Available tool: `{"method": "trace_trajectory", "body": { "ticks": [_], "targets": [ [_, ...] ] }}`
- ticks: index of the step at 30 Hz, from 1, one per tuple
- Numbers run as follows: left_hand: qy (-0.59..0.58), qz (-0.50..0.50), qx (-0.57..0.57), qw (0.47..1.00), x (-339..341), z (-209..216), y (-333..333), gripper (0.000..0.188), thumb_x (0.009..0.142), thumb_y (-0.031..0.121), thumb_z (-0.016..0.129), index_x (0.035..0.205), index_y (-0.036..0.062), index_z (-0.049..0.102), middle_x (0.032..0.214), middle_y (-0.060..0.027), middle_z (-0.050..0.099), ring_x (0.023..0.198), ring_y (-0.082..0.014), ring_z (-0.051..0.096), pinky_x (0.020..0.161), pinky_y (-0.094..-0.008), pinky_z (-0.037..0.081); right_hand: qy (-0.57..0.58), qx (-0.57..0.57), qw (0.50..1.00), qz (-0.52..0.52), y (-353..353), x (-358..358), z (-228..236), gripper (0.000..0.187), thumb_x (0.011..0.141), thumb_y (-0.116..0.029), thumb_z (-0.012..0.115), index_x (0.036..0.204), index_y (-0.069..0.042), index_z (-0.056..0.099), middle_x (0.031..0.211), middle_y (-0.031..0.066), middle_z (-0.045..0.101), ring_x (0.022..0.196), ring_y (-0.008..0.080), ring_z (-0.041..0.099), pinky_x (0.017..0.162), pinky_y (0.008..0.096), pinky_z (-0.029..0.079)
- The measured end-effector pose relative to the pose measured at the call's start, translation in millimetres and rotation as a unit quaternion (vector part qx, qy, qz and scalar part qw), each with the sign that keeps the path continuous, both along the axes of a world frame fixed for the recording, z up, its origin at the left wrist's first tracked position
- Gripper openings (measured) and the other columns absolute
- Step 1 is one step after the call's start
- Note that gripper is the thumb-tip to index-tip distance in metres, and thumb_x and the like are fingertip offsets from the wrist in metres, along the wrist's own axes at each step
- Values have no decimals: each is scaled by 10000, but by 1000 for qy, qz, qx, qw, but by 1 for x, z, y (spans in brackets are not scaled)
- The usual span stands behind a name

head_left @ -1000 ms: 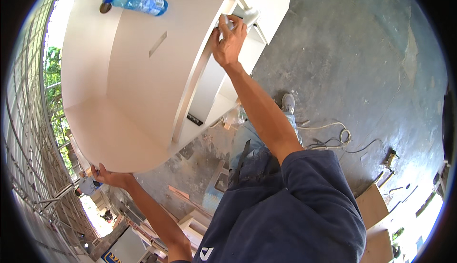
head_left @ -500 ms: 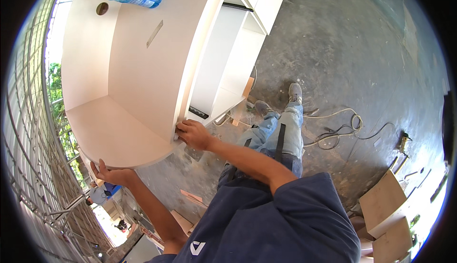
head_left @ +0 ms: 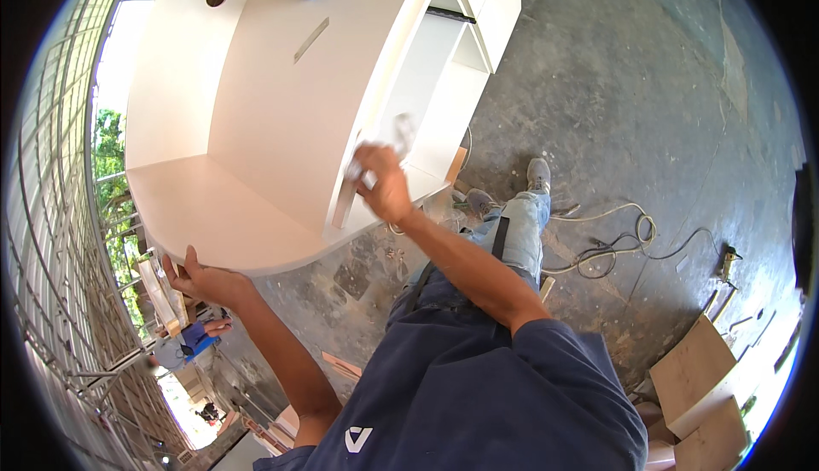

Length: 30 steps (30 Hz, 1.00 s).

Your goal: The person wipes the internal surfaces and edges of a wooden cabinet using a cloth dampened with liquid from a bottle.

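right hand, moved along cabinet edge

Place: furniture workshop
Upper left: white, box-shaped panel cabinet
Right: scuffed grey concrete floor, looped pale cable
Lower right: flat tan boards
Left edge: silvery metal-bar grille
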<state>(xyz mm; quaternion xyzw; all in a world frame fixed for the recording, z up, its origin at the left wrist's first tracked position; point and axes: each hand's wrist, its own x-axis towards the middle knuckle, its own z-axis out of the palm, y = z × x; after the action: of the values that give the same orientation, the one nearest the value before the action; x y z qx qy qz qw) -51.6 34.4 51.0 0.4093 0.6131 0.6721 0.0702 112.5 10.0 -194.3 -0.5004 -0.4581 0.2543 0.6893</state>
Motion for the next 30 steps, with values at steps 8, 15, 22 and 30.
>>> {"method": "trace_trajectory", "body": {
  "ticks": [8, 15, 22, 30],
  "targets": [
    [-7, 3, -16, 1000, 13, 4, -5, 457, 905, -26, 560, 1343, 67, 468, 1375, -183, 501, 1234, -303, 544, 1008, -422, 505, -280, 127, 925, 224, -23, 8, -31, 257, 805, -60, 677, 1062, -74, 665, 1147, 89, 628, 1066, 286, 596, 918, 419, 486],
    [28, 15, -20, 999, 3, 0, -8, 464, 917, -22, 544, 1363, 76, 460, 1377, -168, 500, 1230, -288, 543, 1001, -414, 506, -63, -315, 945, 61, -31, 65, -74, 155, 927, -96, 658, 1058, -15, 641, 1009, 150, 673, 892, 335, 660, 812, 446, 540],
    [39, 10, -27, 999, 4, 1, -7, 467, 921, -17, 537, 1372, 72, 454, 1394, -174, 492, 1245, -292, 534, 1010, -420, 500, 68, -193, 933, 295, -67, -65, -55, 262, 1030, -232, 527, 1154, -24, 626, 1062, 195, 665, 1137, 370, 601, 936, 454, 498],
    [26, 26, -23, 999, 5, 1, -13, 493, 903, -13, 545, 1382, 64, 451, 1414, -182, 469, 1249, -312, 528, 1017, -429, 497, 4, -118, 955, 271, -80, -50, -27, 262, 971, -203, 619, 1135, -5, 668, 1141, 183, 684, 1097, 397, 606, 954, 452, 479]
  ]
}}
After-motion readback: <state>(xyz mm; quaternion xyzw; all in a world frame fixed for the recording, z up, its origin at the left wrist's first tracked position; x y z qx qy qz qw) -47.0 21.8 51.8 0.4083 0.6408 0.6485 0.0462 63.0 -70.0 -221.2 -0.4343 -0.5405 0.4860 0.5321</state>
